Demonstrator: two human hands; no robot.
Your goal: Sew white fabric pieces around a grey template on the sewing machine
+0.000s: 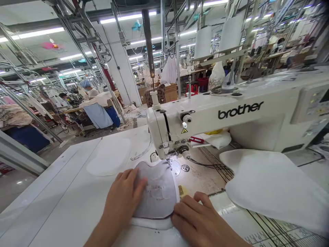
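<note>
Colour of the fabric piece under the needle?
Pale grey fabric piece; head view shows it best.

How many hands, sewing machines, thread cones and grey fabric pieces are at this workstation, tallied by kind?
Hands: 2, the left hand and the right hand
Sewing machine: 1
Thread cones: 2
Grey fabric piece: 1
Total: 6
</note>
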